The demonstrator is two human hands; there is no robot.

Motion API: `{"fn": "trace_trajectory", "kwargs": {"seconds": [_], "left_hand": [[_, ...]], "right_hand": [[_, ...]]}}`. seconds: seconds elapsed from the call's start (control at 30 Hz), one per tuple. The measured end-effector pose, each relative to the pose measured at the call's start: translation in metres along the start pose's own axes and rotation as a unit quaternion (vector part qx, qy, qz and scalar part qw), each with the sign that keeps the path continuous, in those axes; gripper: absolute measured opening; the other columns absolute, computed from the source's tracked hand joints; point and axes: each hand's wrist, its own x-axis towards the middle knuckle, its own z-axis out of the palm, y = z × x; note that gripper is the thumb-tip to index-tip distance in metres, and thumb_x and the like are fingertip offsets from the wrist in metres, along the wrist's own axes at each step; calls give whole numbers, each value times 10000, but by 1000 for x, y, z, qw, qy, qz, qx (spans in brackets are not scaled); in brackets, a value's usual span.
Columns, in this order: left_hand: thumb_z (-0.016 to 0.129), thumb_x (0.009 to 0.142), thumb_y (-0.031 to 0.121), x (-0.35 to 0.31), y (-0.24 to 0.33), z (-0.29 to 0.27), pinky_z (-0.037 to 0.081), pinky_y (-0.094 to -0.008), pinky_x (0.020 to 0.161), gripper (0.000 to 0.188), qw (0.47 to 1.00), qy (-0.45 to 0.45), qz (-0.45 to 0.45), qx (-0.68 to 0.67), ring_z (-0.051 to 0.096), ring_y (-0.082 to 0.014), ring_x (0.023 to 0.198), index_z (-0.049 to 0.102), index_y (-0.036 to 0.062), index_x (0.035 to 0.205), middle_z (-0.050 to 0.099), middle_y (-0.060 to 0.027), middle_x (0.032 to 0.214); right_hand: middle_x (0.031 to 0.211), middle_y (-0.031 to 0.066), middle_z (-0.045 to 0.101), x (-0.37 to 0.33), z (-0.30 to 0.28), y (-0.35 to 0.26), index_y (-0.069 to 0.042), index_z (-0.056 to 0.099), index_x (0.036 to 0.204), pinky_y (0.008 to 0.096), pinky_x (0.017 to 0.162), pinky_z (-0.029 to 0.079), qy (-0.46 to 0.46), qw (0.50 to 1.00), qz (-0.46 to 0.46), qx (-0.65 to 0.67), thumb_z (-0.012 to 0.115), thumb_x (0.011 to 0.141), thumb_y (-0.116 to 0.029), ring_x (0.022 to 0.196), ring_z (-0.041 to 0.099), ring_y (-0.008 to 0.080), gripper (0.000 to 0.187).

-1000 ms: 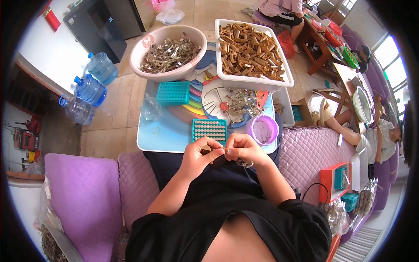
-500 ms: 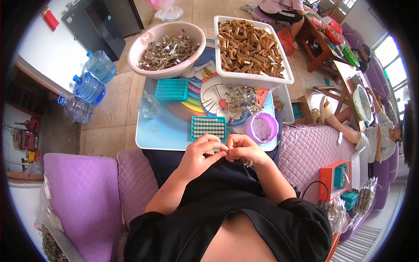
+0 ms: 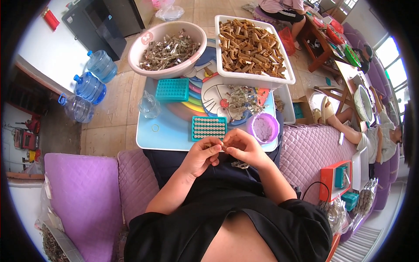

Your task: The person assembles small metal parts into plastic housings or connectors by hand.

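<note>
The left hand (image 3: 203,155) has turned (right hand (image 3: 245,146) pinching something (image 3: 224,148) small).

Held brown piece (image 3: 224,148) too small to tell, pink-shirted person (image 3: 286,5) cut off above

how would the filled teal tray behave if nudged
The teal tray would probably slide without tipping: it lies low and flat on the table. Its straight walls suggest stiffness. The pale round pieces might spill if it tilts, since their tops show uncovered.
</note>
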Motion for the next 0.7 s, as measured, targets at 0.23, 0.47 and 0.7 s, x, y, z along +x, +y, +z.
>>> {"fn": "trace_trajectory", "kwargs": {"seconds": [0.23,0.47,0.7], "left_hand": [[632,856,121,-1,0,6,410,-233,504,119,990,50,67,115,456,-70,556,605,66,958,539,19,713],[571,893,135,3,-1,-6,406,-228,507,137,991,7,-112,-67,451,-59,606,601,83,1016,593,1,884],[565,898,144,3,-4,-3,387,-216,509,146,995,23,-94,-2,443,-58,608,602,91,1029,595,14,882]], "right_hand": [[914,64,595,-4,2,0,35,542,980,255,786,482,72,965,-59,-247,643,786,6,849,595,121,221],[842,41,566,-4,-1,28,18,527,909,234,711,477,88,989,-81,-91,612,797,-23,770,577,97,146],[830,40,561,-6,3,42,7,516,900,227,696,475,107,987,-116,0,612,809,-57,758,572,98,148]]}}
